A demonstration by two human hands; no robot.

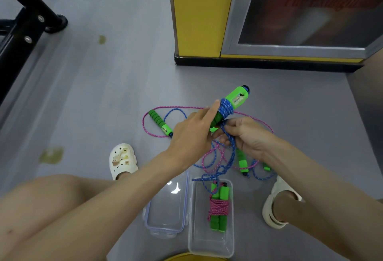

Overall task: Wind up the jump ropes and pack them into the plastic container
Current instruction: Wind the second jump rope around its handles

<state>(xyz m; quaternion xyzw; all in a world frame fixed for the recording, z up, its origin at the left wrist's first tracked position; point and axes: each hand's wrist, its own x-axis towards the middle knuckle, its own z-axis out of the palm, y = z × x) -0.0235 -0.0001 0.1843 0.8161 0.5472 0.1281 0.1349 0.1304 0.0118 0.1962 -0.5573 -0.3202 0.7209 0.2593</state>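
Note:
My left hand (191, 134) grips green jump-rope handles (236, 98) held up over the floor, with blue rope (226, 109) wound round them in several turns. My right hand (247, 136) pinches the loose blue rope just below the handles. More blue rope (217, 172) trails down to the floor, tangled with a pink rope (176, 107) that loops across the floor. A loose green handle (160, 123) lies to the left, and other green handles (242, 162) lie under my right hand. The clear plastic container (229, 246) near me holds a pink-wound rope bundle (218, 208).
The container's clear lid (167, 209) lies to the left of the box. My feet in white clogs (122, 161) flank the work area. A yellow cabinet (199, 12) stands behind, and a black metal frame (31, 22) stands at far left.

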